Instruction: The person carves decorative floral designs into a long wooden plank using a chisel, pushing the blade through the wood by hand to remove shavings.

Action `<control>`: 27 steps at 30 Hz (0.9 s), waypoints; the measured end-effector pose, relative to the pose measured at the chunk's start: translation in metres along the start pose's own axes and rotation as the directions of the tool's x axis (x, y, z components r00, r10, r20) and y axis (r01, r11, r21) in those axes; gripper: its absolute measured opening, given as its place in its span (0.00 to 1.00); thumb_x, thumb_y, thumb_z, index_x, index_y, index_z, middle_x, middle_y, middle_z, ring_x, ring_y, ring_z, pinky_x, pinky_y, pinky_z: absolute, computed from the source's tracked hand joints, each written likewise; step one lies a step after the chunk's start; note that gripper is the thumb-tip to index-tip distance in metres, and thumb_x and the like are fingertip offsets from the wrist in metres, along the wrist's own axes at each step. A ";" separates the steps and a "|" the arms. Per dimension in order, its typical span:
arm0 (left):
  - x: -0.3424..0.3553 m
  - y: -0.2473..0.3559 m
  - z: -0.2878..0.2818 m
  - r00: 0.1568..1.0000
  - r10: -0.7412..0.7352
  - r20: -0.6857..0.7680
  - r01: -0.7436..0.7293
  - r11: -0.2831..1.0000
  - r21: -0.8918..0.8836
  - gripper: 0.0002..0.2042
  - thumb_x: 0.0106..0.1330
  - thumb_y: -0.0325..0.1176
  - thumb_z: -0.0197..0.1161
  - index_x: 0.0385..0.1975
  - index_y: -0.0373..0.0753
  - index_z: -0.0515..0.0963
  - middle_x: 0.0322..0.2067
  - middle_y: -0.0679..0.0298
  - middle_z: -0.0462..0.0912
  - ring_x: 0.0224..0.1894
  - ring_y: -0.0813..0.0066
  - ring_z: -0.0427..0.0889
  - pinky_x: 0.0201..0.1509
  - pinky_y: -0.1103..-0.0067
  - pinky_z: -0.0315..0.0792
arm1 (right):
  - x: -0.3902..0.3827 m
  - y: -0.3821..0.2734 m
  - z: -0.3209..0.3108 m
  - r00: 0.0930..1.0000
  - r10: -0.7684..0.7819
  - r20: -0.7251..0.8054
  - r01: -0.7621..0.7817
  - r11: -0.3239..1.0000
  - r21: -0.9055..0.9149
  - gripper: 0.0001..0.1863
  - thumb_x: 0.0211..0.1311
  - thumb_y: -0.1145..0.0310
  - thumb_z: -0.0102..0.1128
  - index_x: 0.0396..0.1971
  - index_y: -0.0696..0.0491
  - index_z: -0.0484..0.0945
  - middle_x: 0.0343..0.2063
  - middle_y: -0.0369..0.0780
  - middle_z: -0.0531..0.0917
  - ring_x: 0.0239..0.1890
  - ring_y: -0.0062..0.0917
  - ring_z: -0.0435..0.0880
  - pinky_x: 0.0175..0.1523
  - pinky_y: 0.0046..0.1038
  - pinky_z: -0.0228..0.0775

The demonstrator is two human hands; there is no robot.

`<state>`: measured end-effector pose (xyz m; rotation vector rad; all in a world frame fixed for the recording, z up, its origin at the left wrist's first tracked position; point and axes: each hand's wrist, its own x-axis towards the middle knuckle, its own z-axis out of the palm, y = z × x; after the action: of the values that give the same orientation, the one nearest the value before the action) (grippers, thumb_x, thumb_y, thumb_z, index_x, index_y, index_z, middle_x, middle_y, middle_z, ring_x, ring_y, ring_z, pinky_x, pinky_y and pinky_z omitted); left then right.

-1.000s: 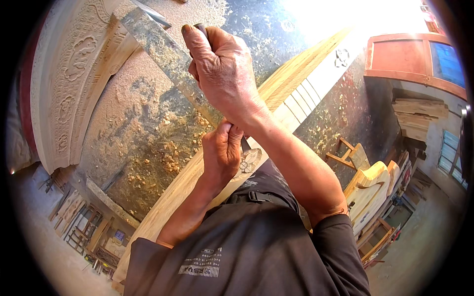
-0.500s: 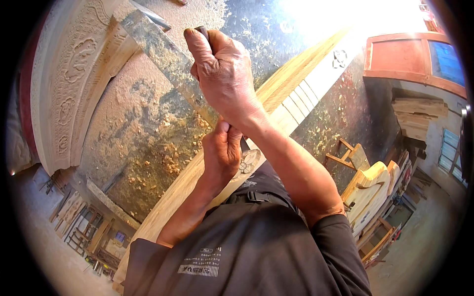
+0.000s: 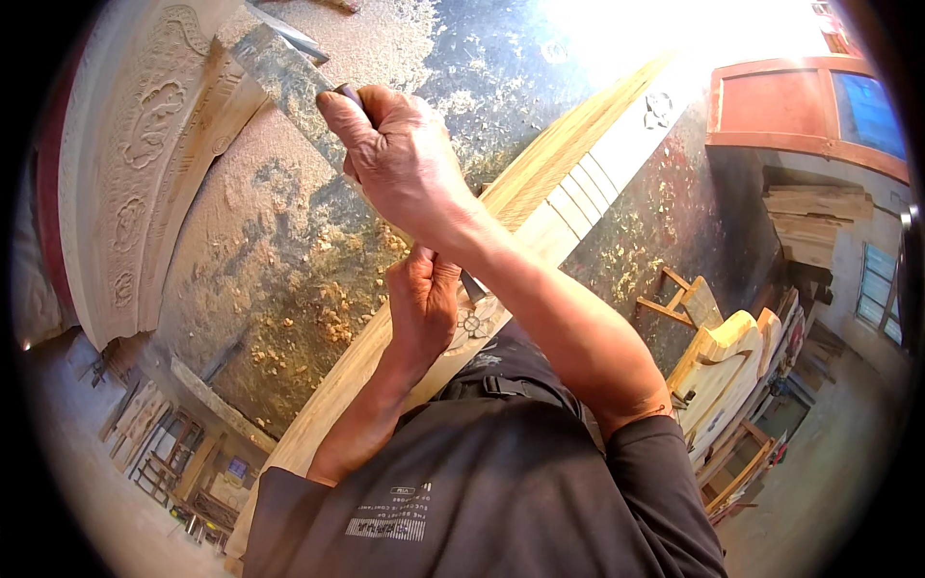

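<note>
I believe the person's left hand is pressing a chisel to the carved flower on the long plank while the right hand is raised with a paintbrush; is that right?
Not quite. In the head view the right hand is raised with a flat mallet-like tool, not a paintbrush. The rest holds: the left hand presses a chisel to the carved flower on the long plank.

Shaving-strewn workshop floor (image 3: 289, 270), pale chair parts (image 3: 718, 361) stacked beside it, windows (image 3: 877, 289) beyond them, sun glare above
</note>
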<state>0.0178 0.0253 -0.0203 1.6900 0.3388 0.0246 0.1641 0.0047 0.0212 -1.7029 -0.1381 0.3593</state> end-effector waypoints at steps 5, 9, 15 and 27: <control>-0.002 0.001 0.001 0.993 0.119 -0.016 -0.119 0.991 -0.058 0.13 0.83 0.35 0.54 0.43 0.30 0.81 0.25 0.61 0.83 0.27 0.79 0.77 0.33 0.75 0.71 | 0.002 -0.020 -0.015 0.997 0.026 0.079 -0.041 0.980 0.192 0.24 0.81 0.48 0.57 0.34 0.56 0.79 0.17 0.33 0.78 0.17 0.13 0.74 0.21 0.22 0.66; -0.002 -0.004 0.002 0.996 0.077 -0.038 -0.077 0.997 0.002 0.12 0.83 0.33 0.55 0.40 0.32 0.81 0.23 0.62 0.82 0.24 0.79 0.75 0.30 0.77 0.70 | 0.003 -0.007 -0.004 0.999 -0.020 0.025 0.020 1.000 0.023 0.25 0.80 0.48 0.58 0.32 0.57 0.81 0.17 0.33 0.79 0.19 0.14 0.76 0.26 0.25 0.70; -0.001 -0.007 0.005 0.994 0.074 -0.082 -0.075 0.997 -0.017 0.12 0.84 0.32 0.54 0.39 0.32 0.81 0.24 0.61 0.84 0.24 0.79 0.76 0.30 0.77 0.70 | 0.005 -0.005 0.000 1.000 -0.017 0.002 0.016 1.000 0.006 0.27 0.79 0.45 0.59 0.31 0.57 0.81 0.18 0.34 0.80 0.22 0.15 0.79 0.29 0.27 0.72; -0.001 -0.006 0.001 0.998 0.025 -0.059 -0.027 0.999 -0.022 0.12 0.83 0.32 0.54 0.39 0.32 0.80 0.24 0.60 0.84 0.23 0.79 0.75 0.29 0.76 0.68 | 0.005 -0.001 0.002 1.000 0.021 -0.002 -0.021 0.999 -0.036 0.28 0.78 0.44 0.60 0.33 0.57 0.83 0.18 0.34 0.82 0.23 0.15 0.81 0.30 0.27 0.73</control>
<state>0.0155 0.0241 -0.0258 1.6737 0.3595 0.0974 0.1686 0.0088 0.0213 -1.7409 -0.1261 0.3728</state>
